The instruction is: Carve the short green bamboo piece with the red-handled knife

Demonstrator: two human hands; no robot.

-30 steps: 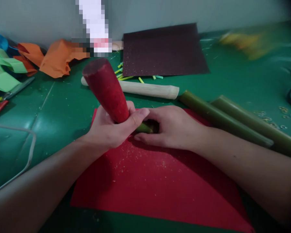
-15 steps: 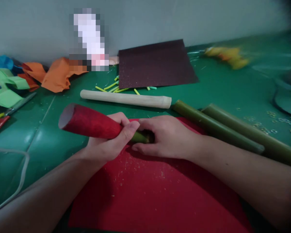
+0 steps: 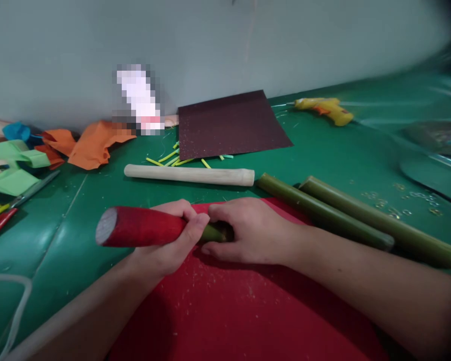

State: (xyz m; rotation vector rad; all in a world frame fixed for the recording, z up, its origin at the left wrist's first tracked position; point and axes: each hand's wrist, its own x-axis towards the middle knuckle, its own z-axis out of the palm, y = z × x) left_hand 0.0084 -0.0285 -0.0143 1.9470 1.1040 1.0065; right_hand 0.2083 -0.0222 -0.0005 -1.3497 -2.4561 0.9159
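Note:
A piece of bamboo, red over most of its length [image 3: 143, 226] and green at the other end [image 3: 213, 233], lies across both hands. My left hand [image 3: 173, 245] wraps round its red part, thumb on top, with the pale cut end pointing left. Around the green end my right hand [image 3: 248, 230] curls, thumb and fingers on opposite sides; its palm hides the tip. Below both hands spreads a red sheet [image 3: 255, 311] dusted with fine shavings.
Behind the hands lie a peeled pale bamboo stick [image 3: 188, 174], a dark brown sheet [image 3: 233, 128] and a yellow glue gun [image 3: 323, 108]. Two green bamboo lengths [image 3: 330, 213] stretch to the right. Red-handled scissors [image 3: 2, 223], orange paper [image 3: 93, 145] and green paper [image 3: 15, 170] are at left.
The view has tipped upward, so everything sits lower in the picture. The bamboo's red end has dipped a little and now lies more level. Both hands keep their hold.

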